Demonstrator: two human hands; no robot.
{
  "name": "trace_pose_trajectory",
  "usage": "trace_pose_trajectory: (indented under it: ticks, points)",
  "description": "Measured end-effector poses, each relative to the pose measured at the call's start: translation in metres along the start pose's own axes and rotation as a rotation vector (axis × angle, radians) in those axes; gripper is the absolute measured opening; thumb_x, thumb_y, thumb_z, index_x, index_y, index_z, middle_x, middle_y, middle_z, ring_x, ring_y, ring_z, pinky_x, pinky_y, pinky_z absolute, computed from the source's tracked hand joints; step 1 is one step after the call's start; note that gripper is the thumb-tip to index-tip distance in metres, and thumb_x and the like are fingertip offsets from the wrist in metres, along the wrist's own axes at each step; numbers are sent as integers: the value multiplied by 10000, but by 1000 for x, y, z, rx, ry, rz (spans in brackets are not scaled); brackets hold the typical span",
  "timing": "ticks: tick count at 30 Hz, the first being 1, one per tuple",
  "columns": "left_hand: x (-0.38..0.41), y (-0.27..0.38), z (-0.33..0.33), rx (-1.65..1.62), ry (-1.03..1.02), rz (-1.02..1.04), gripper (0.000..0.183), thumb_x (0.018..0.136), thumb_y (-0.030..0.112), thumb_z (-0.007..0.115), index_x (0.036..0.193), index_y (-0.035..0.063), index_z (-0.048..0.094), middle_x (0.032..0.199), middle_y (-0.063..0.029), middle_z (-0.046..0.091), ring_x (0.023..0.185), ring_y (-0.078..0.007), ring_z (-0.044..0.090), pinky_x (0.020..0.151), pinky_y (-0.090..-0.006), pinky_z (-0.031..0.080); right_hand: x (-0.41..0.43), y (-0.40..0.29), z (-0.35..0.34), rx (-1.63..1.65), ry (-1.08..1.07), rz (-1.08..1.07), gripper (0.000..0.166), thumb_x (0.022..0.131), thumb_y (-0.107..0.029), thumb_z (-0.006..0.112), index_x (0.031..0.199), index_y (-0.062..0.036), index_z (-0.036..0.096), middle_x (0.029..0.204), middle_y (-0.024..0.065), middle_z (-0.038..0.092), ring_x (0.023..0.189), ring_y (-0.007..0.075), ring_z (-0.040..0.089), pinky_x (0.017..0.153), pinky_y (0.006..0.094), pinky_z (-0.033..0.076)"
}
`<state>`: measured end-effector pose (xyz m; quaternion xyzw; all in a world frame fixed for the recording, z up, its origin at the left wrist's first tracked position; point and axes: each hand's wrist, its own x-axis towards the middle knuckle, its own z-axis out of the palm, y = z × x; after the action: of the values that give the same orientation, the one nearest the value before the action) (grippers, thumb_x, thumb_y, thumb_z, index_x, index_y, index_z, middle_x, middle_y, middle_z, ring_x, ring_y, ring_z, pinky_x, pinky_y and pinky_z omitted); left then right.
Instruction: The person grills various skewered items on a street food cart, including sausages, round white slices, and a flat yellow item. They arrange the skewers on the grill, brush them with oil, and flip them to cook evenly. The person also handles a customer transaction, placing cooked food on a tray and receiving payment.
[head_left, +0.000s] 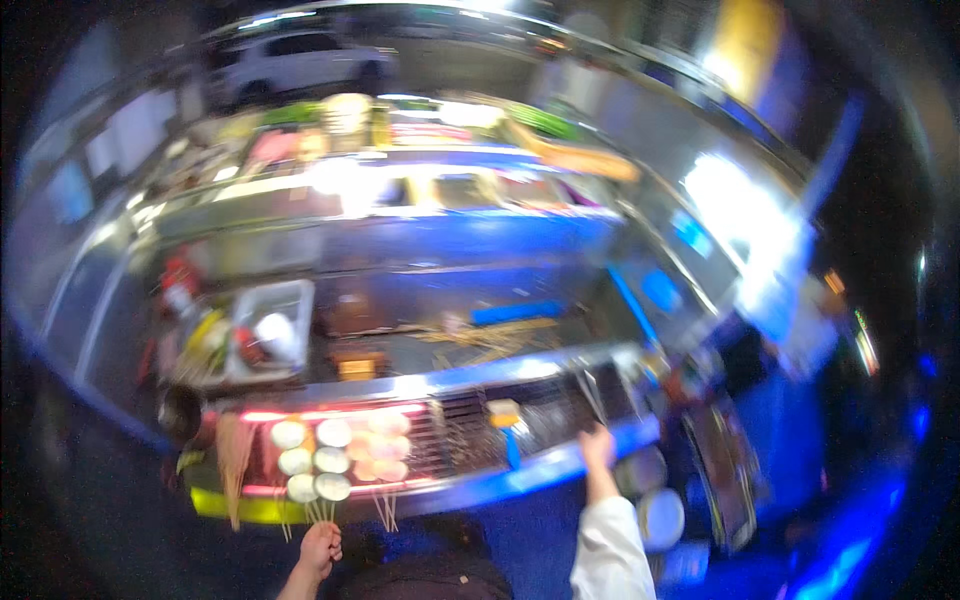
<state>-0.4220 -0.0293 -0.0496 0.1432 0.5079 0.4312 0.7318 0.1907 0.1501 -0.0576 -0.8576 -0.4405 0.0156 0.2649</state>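
Several thin wooden skewers run from my left hand (321, 550) up to white round pieces of food (316, 460) on a glowing red grill (431, 431). My fingers are closed around the stick ends, below the grill's front edge. Pinkish round pieces on skewers (379, 448) lie just right of the white ones. At the grill's right end, my right hand (598, 448) is closed on the lower end of what look like metal tongs (590, 394), blurred by motion. A brush with a blue handle (511, 442) rests on the grill between my hands.
A bundle of sticks (234, 457) lies at the grill's left end. Behind stand a white tray (306, 330) and loose skewers (495, 339). Food fills a raised back shelf (442, 135). A round white container (661, 517) sits low at right. A white car (307, 60) is beyond.
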Motion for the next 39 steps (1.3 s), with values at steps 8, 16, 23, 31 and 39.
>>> trace_pose_trajectory:
  ticks: [8,16,23,31,39]
  points:
    - [-28,-32,50,-191,233,86,149,976,183,426,886,94,506,636,12,432,475,-75,334,443,-229,311,96,8,26,-416,-338,-175,496,758,-198,696,1174,6,519,1056,209,594,984,381,561,854,455,461]
    - [-47,-57,65,-314,340,138,147,967,164,426,888,77,516,628,-1,431,470,-85,342,438,-235,310,72,-102,97,655,-384,-237,262,917,-188,533,1117,-20,529,883,81,578,704,191,563,595,335,484]
    - [-39,-43,47,-153,454,205,77,915,111,468,879,73,525,588,-2,421,438,-100,343,389,-247,296,-22,-452,154,1229,-1395,310,245,968,-280,479,1011,-41,510,792,114,627,506,85,456,411,214,375]
    - [-75,-13,33,-196,246,302,135,965,209,448,946,114,541,690,28,470,489,-63,399,419,-192,336,-107,-606,248,1073,-1469,362,453,959,-458,421,949,-23,550,741,115,636,519,128,536,436,251,433]
    - [-69,14,42,-115,334,230,134,967,177,424,932,123,541,619,39,444,466,-71,391,404,-201,316,-108,-443,120,795,-970,-271,474,867,-206,617,1261,25,489,932,115,653,730,155,626,635,314,518]
